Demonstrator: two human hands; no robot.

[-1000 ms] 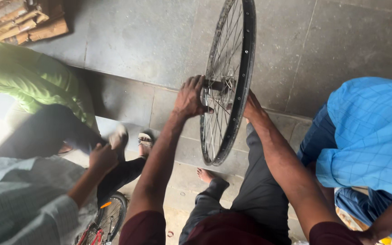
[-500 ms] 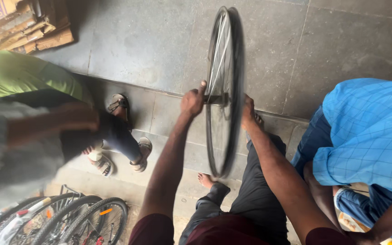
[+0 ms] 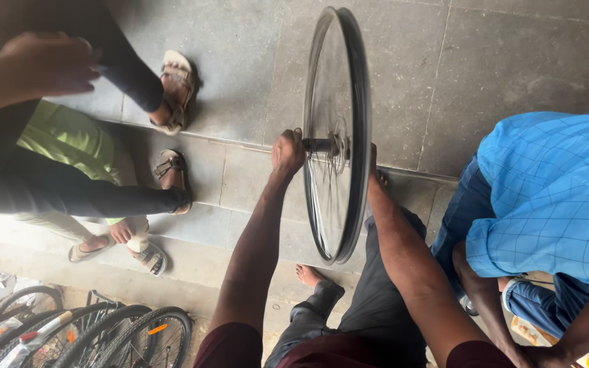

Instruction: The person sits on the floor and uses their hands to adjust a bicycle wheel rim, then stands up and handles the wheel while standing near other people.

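I hold a bicycle wheel [image 3: 339,129] upright and edge-on in front of me, by its axle. My left hand [image 3: 287,152] is closed on the left end of the axle [image 3: 316,145]. My right hand [image 3: 373,165] is on the far side of the wheel, mostly hidden behind the rim, at the other end of the axle. The spokes look blurred, as if the wheel is spinning. Below the wheel are my dark trousers [image 3: 369,300] and a bare foot [image 3: 307,274].
A person in a blue checked shirt [image 3: 553,197] sits close at the right. At the left stand two people in sandals [image 3: 172,92], one with a hand [image 3: 49,65] raised. Small bicycles [image 3: 103,337] lie at the bottom left. Stone steps [image 3: 240,184] run across.
The view has shifted and the wheel now appears more edge-on and upright. The people at the left have stepped closer, with sandals on the step. My hands stay on the axle.
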